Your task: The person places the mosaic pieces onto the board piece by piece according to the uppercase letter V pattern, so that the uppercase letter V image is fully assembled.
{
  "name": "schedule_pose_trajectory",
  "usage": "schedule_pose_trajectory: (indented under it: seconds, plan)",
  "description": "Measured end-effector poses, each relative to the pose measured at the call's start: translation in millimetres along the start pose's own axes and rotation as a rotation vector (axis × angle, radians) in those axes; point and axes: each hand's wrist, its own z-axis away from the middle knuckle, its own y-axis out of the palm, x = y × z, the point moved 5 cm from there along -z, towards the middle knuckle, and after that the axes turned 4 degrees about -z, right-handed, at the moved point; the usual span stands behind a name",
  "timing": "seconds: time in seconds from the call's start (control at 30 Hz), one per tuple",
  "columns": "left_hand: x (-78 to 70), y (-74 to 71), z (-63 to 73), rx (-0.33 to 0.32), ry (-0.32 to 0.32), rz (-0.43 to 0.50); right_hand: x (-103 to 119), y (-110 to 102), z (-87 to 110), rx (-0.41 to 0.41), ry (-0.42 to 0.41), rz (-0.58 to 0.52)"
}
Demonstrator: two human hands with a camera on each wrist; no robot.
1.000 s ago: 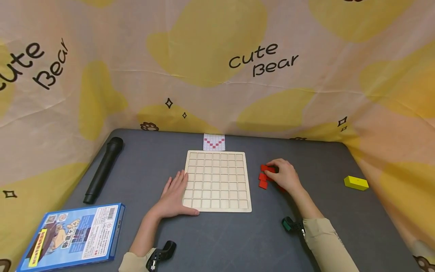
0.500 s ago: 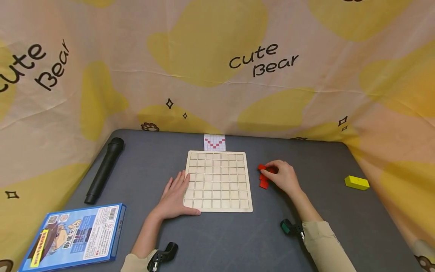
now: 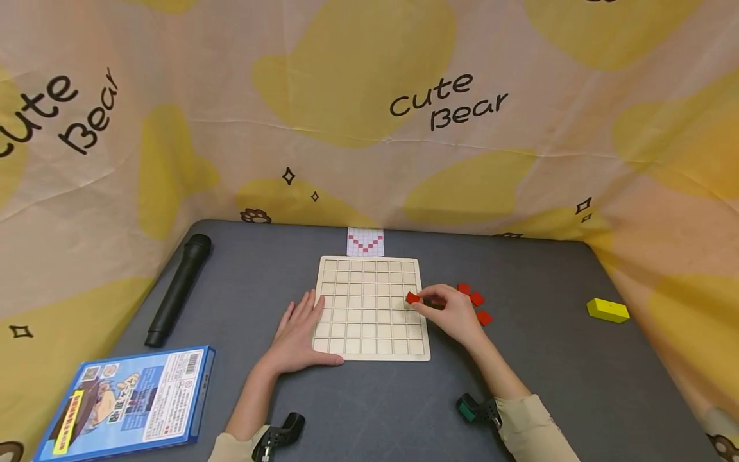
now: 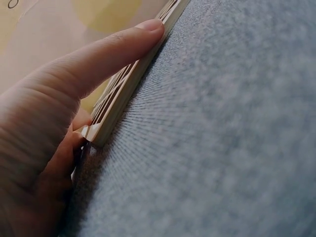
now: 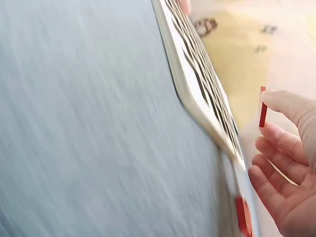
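A pale wooden board (image 3: 369, 321) with a grid of square recesses lies on the grey table. My left hand (image 3: 296, 337) rests along its left edge with straight fingers, the thumb (image 4: 126, 44) reaching along the near edge. Over the board's right side, my right hand (image 3: 456, 314) pinches a thin square red tile (image 3: 412, 298) between thumb and fingertips. In the right wrist view that tile (image 5: 262, 106) is seen edge-on. Beside and behind the right hand lie loose red tiles (image 3: 484, 317), partly hidden by it.
Behind the board sits a small card (image 3: 365, 242) printed with a red V on a grid. A long black rod with a thicker head (image 3: 178, 292) and a blue box (image 3: 127, 404) lie at left. At far right is a yellow block (image 3: 608, 310). Patterned cloth (image 3: 358, 192) surrounds the table.
My right hand has moved left from the red tiles to the board's right side with one tile pinched, uncovering other tiles. The left hand keeps its place on the board.
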Motion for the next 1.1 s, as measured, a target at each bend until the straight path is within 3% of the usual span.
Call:
schedule_pose_trajectory:
  seconds: [0.23, 0.47, 0.77, 1.1]
  plan:
    - [-1.8, 0.2, 0.9, -0.003, -0.009, -0.006, 26.6, 33.1, 11.7, 0.104, -0.12, -0.003]
    - [-2.0, 0.8, 0.8, -0.007, -0.008, -0.008, 43.3, 58.5, 17.3, 0.182, -0.213, 0.155]
    - [-1.0, -0.6, 0.7, -0.011, -0.008, -0.015, 53.6, 70.1, 17.2, 0.173, -0.3, 0.253]
    - [0.7, 1.3, 0.7, -0.012, -0.009, -0.011, 51.4, 71.3, 18.1, 0.177, -0.313, 0.232]
